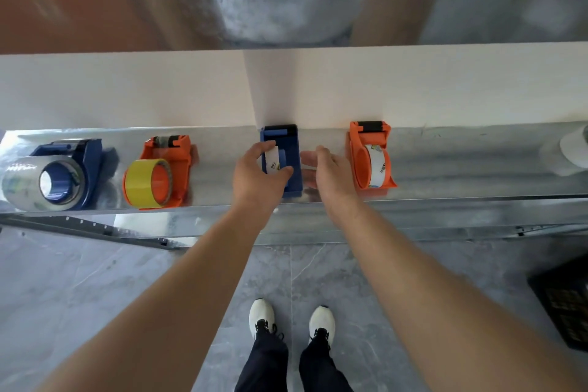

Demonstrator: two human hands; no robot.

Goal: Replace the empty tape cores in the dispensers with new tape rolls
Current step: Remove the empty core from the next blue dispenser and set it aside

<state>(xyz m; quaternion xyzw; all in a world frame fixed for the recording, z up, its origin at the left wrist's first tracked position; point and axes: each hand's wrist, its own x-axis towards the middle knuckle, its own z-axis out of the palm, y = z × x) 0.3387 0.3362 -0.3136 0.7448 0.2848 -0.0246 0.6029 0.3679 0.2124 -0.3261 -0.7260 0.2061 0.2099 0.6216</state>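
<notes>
Station: a person stands at a metal shelf [477, 169] carrying four tape dispensers in a row.
Task item: centre blue dispenser [295, 149], directly ahead of the person, its far end against the white wall [445, 89].
Item contents: a white ring [273, 160] with print sits in its cradle. It cannot be told whether this is a spent core or a fresh roll.
Left hand [257, 178]: fingers curl over the far side of the ring and the thumb closes on the near side, so it grips the ring.
Right hand [331, 175]: fingers extended and relaxed, holding nothing, just beside the dispenser's right wall. Contact cannot be confirmed.
Key relation: the ring stands on edge with its axle running left to right, and the dispenser's long axis runs away from the person. The left hand is already on the ring, so the ring's likely way in or out is upward. The right hand is placed to steady the body.
Left neighbours: an orange dispenser [183, 162] with a yellow roll [143, 183]. Beyond it is a blue dispenser [92, 162] with a clear roll [22, 181].
Right neighbour: a second orange dispenser [358, 162] holding a white-printed roll [377, 165], near the right hand.
Far right: a white object [572, 153], cut off by the frame edge.
Obstructions: none seen above the ring. In the inspector's judgement, the right-hand orange dispenser limits sideways room.
</notes>
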